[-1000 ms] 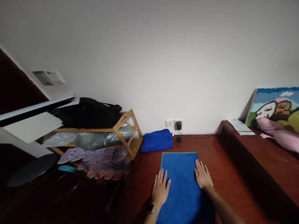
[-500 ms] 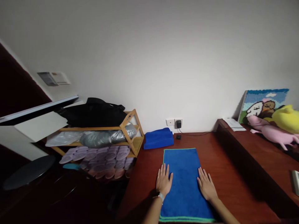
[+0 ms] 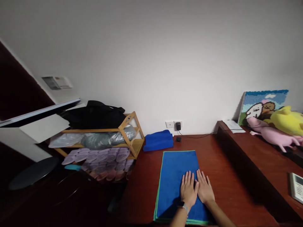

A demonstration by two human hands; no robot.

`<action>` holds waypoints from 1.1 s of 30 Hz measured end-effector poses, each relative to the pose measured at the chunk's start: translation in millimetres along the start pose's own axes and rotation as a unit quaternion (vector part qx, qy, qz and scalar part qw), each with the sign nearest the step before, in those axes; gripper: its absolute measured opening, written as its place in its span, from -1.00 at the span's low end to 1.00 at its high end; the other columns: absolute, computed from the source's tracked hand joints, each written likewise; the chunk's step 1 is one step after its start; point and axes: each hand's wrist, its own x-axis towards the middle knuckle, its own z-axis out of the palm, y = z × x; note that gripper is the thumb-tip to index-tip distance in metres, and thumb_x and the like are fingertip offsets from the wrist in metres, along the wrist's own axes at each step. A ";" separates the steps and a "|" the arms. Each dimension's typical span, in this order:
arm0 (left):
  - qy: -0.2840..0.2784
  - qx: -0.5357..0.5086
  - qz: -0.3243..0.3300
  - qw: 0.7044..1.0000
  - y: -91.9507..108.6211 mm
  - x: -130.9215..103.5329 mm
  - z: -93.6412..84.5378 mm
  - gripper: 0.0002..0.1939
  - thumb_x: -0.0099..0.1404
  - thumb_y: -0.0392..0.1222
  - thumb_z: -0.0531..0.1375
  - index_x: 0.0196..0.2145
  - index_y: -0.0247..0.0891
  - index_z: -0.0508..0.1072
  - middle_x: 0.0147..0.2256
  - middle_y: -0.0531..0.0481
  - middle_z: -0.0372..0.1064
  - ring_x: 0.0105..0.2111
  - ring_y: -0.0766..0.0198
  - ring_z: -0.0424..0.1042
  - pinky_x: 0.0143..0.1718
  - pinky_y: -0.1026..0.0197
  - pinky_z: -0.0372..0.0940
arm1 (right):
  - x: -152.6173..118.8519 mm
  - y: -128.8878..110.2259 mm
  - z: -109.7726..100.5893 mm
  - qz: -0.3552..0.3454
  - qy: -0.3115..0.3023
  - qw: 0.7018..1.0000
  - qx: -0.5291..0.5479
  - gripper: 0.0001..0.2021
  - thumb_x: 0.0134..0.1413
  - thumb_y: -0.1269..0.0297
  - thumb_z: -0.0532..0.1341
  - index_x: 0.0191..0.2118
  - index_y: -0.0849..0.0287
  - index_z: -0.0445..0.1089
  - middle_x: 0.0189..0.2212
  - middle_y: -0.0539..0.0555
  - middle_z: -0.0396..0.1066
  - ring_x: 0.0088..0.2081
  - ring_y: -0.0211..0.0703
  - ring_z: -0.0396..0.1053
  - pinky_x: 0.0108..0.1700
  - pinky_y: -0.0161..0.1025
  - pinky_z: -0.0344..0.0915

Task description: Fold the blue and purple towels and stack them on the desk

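Note:
A blue towel (image 3: pixel 175 176) with bright green edging lies folded in a flat rectangle on the reddish-brown desk (image 3: pixel 227 186). My left hand (image 3: pixel 189 189), with a watch at the wrist, rests palm down on the towel's right half, fingers stretched forward. Close beside it, my right hand (image 3: pixel 204 187) lies flat over the towel's right edge, fingers extended; its fingertips are near the left thumb. Neither hand grips anything. Another blue cloth (image 3: pixel 158 141), folded, sits at the back left of the desk against the wall.
A wooden rack (image 3: pixel 136 138) left of the desk holds a black bag (image 3: pixel 97 115), plastic-wrapped bundles and several slippers. A plugged-in black adapter (image 3: pixel 178 126) has a cable running right. On the raised right surface lie a pink plush toy (image 3: pixel 272 134), a yellow plush (image 3: pixel 287 121) and a calculator (image 3: pixel 297 187).
My left hand has moved right across the towel, from its left edge to beside my right hand. My right hand stays at the right edge. The view has shifted slightly.

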 end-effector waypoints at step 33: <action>0.037 0.057 0.013 0.998 -49.2 -56.2 -32.2 -0.36 0.54 0.08 -0.13 0.47 -0.10 -0.16 0.46 0.00 -0.17 0.44 0.10 -0.09 0.42 -0.11 -0.02 | -82.5 -25.7 -0.9 0.048 0.017 0.999 0.012 -0.33 0.38 -0.01 -0.27 0.46 0.21 -0.05 0.47 0.02 -0.18 0.48 0.01 -0.28 0.47 0.12 -0.26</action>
